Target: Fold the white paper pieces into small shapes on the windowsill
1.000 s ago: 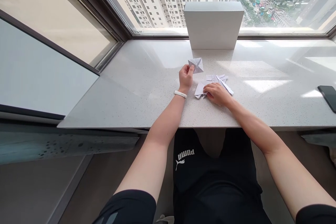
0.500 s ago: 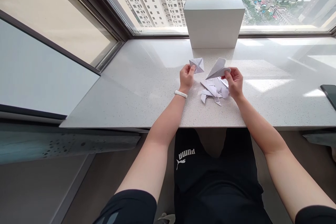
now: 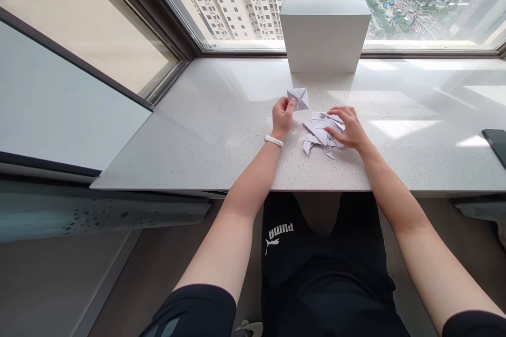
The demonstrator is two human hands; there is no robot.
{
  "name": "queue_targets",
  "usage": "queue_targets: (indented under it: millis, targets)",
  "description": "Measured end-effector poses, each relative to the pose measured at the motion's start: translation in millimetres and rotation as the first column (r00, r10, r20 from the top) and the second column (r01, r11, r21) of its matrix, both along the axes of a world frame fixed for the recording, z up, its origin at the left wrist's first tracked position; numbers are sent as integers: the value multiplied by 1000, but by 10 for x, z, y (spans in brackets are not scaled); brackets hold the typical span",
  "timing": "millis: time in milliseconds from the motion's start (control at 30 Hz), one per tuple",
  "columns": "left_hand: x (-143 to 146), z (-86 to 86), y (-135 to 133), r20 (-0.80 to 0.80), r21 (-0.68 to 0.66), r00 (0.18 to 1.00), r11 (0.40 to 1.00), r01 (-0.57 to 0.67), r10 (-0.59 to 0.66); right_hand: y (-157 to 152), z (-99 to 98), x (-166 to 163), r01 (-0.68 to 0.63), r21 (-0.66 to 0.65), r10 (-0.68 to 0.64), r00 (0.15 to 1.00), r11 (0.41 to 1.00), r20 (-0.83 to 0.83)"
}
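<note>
My left hand (image 3: 282, 116) pinches a folded white paper square (image 3: 301, 98) by its near left corner, just above the counter. Creases cross in the middle of the square's face. To the right, my right hand (image 3: 348, 128) reaches over a pile of folded white paper pieces (image 3: 321, 133). Its thumb and fingers are spread apart, and the fingertips seem to touch the upper and right side of the pile. The pieces overlap, with pointed flaps sticking out toward me. Part of the pile is hidden under the right hand.
The papers lie on a speckled white counter (image 3: 221, 137) by a window. Behind them a white box (image 3: 324, 42) stands against the window frame. A dark phone (image 3: 496, 143) rests at the far right. The counter's front edge runs just before my lap.
My right hand has let go of the paper plane it held up and moved down over the pile, fingers now spread. My left hand still holds the paper square in the same place.
</note>
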State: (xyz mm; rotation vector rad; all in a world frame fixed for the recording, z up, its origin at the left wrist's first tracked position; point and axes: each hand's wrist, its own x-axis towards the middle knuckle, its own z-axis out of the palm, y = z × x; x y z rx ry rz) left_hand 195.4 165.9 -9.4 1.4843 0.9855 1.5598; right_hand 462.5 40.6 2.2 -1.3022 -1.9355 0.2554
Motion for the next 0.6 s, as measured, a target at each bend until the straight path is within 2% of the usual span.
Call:
queue_targets:
  millis: [67, 167, 267, 367, 467, 600]
  targets:
    - [-2, -31, 22, -3, 4, 1000, 1000, -7, 7, -57, 34, -72, -163, -72, 170, 979, 984, 113]
    - [-7, -43, 28, -4, -5, 1000, 1000, -2, 2, -102, 45, -147, -244, -157, 271, 945, 957, 184]
    - [-9, -12, -2, -4, -14, 1000, 1000, 4, -4, -96, 44, -153, -238, -181, 261, 958, 954, 116]
    - [-3, 36, -37, 4, -3, 1000, 1000, -1, 1, -73, 45, -133, -168, -160, 160, 985, 973, -56]
    - [3, 62, -45, 21, 13, 1000, 1000, -5, 5, -64, 58, -131, -105, -123, 79, 977, 987, -197]
    - [6, 45, -29, 2, -6, 1000, 1000, 4, -4, -92, 115, -142, -213, -143, 179, 960, 967, -217]
